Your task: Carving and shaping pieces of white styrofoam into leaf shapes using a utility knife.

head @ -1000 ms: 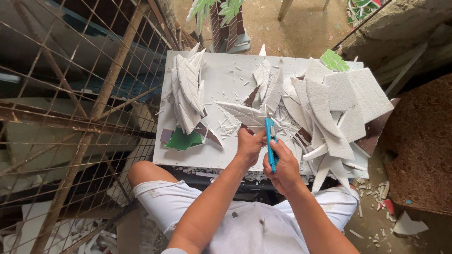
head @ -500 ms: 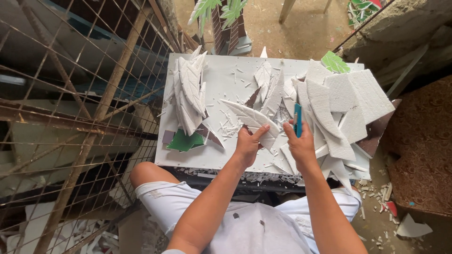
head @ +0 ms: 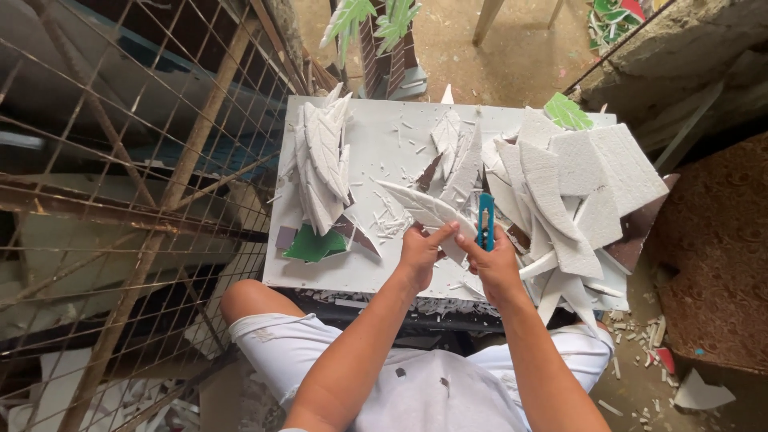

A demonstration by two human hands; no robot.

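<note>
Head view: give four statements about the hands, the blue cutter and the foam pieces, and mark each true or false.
1. The right hand holds a blue cutter. True.
2. The left hand rests on the lap. False: its grip is on a white leaf-shaped foam piece.
3. A stack of white foam leaves lies at the table's left. True.
4. The green piece lies under the right hand. False: it lies beneath that left stack.

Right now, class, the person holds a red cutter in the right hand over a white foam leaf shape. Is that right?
Not quite: the cutter is blue, not red, as the head view shows. The right hand does hold it, over the white foam leaf shape.
</note>
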